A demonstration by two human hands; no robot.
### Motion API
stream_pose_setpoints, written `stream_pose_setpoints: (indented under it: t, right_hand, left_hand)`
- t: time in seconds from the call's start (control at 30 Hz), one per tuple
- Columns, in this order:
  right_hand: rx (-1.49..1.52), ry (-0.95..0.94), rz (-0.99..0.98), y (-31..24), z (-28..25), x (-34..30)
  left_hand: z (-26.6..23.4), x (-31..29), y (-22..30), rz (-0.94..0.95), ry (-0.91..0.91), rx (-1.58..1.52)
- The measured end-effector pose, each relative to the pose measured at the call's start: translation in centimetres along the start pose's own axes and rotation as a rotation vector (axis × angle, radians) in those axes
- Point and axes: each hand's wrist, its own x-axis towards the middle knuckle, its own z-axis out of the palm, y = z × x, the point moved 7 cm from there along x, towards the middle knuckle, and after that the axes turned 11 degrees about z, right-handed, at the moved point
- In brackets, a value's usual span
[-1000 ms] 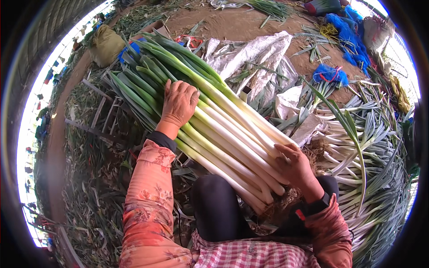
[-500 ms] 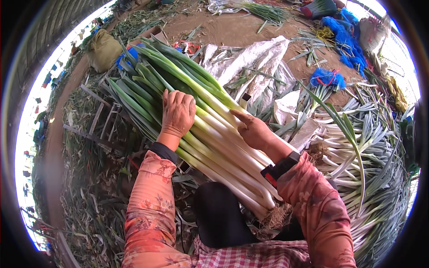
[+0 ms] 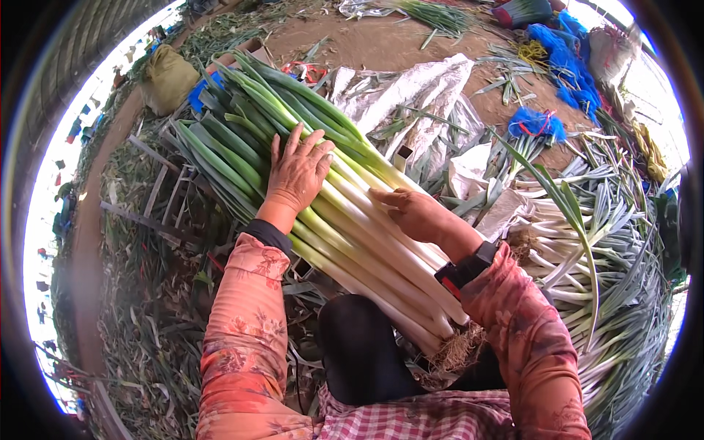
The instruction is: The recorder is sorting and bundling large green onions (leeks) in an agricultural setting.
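Observation:
A thick bundle of long leeks (image 3: 359, 213) lies slantwise before me, green leaves at the upper left and pale stalks running down to the lower right. Their stringy roots (image 3: 456, 349) hang close to my knee. My left hand (image 3: 299, 172) rests on top where green turns to white, fingers spread. Across the far side of the pale stalks, my right hand (image 3: 422, 218) grips the leeks, index finger and thumb over them; its other fingers are largely hidden. A metal rack (image 3: 165, 194) shows beneath the leafy end.
More leeks (image 3: 579, 271) are heaped on the right. Beyond the bundle lies a crumpled white plastic sheet (image 3: 411, 95). Blue netting (image 3: 565, 70) is at the upper right, a tan sack (image 3: 169, 81) at the upper left. Loose leaf scraps (image 3: 158, 315) cover the ground on the left.
My left hand has opened from curled fingers to spread ones and shifted slightly right. My right hand has moved a little left and down along the stalks.

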Motion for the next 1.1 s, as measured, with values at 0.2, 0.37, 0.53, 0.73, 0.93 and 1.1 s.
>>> stream_pose_setpoints:
  t: [0.2, 0.37, 0.53, 0.73, 0.93, 1.1]
  right_hand:
    - [-0.016, 0.003, -0.009, 0.0, -1.3, -2.1]
    - [-0.237, 0.102, 0.1, 0.9, -6.2, -10.5]
    - [-0.307, 0.143, 0.143, 5.1, -5.0, -17.3]
    - [-0.05, 0.253, 0.073, 6.2, -4.2, -17.9]
    - [-0.057, 0.267, 0.034, 6.3, -3.7, -17.4]
    - [-0.297, 0.262, -0.168, 7.5, -2.7, -17.6]
  left_hand:
    - [1.0, 0.2, -0.4, -0.034, -0.012, -0.049]
    - [0.6, -0.2, -0.4, -0.048, 0.003, -0.018]
    - [0.9, 0.8, 0.0, -0.044, 0.019, -0.014]
    - [1.0, 0.0, -0.6, -0.068, -0.016, -0.015]
    - [0.8, 0.3, -0.5, -0.046, -0.013, -0.002]
    - [0.8, 1.1, 0.1, 0.113, -0.004, 0.011]
